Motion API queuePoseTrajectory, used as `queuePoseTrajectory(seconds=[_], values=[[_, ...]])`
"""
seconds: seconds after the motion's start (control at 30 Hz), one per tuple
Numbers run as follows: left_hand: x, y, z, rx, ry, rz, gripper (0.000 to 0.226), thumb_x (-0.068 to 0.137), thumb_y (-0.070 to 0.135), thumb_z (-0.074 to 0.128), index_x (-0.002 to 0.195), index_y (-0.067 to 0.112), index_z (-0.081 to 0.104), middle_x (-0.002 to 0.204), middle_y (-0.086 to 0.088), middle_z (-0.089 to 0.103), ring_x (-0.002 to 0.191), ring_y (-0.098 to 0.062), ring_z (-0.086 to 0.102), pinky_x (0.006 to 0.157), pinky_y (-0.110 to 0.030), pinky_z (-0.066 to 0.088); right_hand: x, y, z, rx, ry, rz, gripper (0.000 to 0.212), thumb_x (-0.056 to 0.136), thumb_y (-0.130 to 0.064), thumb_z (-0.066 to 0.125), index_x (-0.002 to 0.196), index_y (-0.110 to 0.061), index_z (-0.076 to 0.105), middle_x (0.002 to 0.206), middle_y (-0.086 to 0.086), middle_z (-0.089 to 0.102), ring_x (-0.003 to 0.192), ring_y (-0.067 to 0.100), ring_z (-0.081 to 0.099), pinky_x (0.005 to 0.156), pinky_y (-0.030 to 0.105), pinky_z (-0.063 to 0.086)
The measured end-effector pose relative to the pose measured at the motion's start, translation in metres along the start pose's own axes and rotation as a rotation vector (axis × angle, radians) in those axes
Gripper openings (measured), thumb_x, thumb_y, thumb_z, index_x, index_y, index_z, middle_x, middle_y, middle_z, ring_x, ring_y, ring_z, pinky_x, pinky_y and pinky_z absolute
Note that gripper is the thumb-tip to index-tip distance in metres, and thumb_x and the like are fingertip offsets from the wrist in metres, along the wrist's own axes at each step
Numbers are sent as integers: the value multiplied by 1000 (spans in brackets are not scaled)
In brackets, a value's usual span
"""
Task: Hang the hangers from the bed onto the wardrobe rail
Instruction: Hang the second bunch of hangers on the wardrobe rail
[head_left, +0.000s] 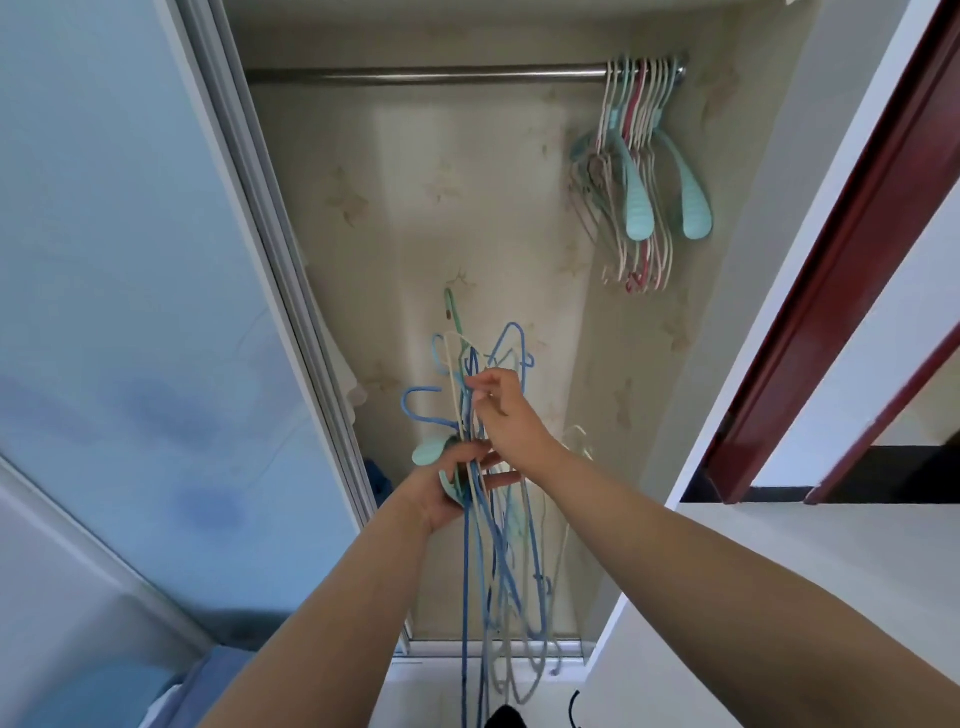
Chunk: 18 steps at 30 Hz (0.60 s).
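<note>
My left hand (457, 486) grips a tangled bunch of hangers (498, 566), blue, white and teal, in front of the open wardrobe; their hooks point up and their bodies dangle below. My right hand (506, 413) pinches one thin hanger near the hooks at the top of the bunch. High up runs the metal wardrobe rail (426, 74), bare along most of its length. At its right end hang several hangers (636, 161), pink, white and teal, packed close together.
A frosted sliding door (130, 291) stands at the left, its metal frame (291, 291) beside my left hand. A white wall and a dark red door frame (826, 270) are at the right. The wardrobe's back panel (441, 208) has pale patterned paper. A blue cloth (378, 480) lies low inside.
</note>
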<state>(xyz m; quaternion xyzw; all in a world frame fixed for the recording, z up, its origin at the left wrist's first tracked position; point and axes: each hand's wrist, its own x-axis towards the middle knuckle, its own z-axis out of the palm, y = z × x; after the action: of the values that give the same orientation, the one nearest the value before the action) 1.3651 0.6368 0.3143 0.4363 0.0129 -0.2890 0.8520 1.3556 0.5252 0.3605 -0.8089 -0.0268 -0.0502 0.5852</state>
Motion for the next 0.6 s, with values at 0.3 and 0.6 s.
queuePoseTrajectory(seconds=[0.3,0.6], values=[[30,-2,-6,-182,141,-19,42,84,11,58,125,2,53,121,-21,56,110,-31,56,78,-36,59,21,5,13,109,217,283,48,98,-15,46,144,-12,31,148,7,38,119,29,52,91,34,43],[57,11,-4,-94,139,-68,22,89,3,49,70,2,59,68,-15,64,51,-21,65,54,-27,51,41,2,-16,-119,102,605,38,92,-27,61,120,-1,61,85,8,61,97,27,63,79,25,51]])
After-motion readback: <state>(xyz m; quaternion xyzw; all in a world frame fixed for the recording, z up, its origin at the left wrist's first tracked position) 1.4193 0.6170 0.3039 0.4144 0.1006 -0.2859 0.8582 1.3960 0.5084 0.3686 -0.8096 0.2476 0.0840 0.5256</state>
